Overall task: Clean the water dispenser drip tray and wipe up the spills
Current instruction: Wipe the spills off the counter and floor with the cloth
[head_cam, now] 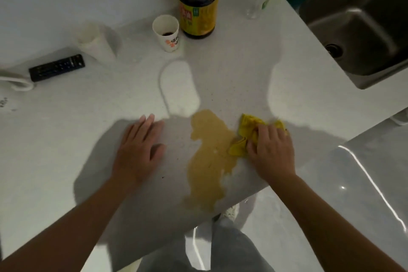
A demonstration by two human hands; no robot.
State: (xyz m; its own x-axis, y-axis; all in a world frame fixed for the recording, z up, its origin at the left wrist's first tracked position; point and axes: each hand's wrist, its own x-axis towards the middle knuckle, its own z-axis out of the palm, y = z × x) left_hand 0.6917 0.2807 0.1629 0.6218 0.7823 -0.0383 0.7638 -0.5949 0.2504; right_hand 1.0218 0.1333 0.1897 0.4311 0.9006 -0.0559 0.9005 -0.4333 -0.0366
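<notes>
A brownish-yellow spill (209,157) runs down the white countertop (66,130) to its front edge. My right hand (272,150) presses a crumpled yellow cloth (245,132) onto the counter at the spill's right margin, fingers curled over the cloth. Left of the spill, my left hand (138,148) lies flat on the counter, fingers straight and holding nothing. A white oval tray (179,88) lies just behind the spill.
Behind stand a paper cup (166,33) with dark liquid, a dark sauce bottle (197,9), a clear glass (256,4), a white cup stack (97,44) and a black remote (57,68). A steel sink (362,28) is at the right. The counter's front edge is near my body.
</notes>
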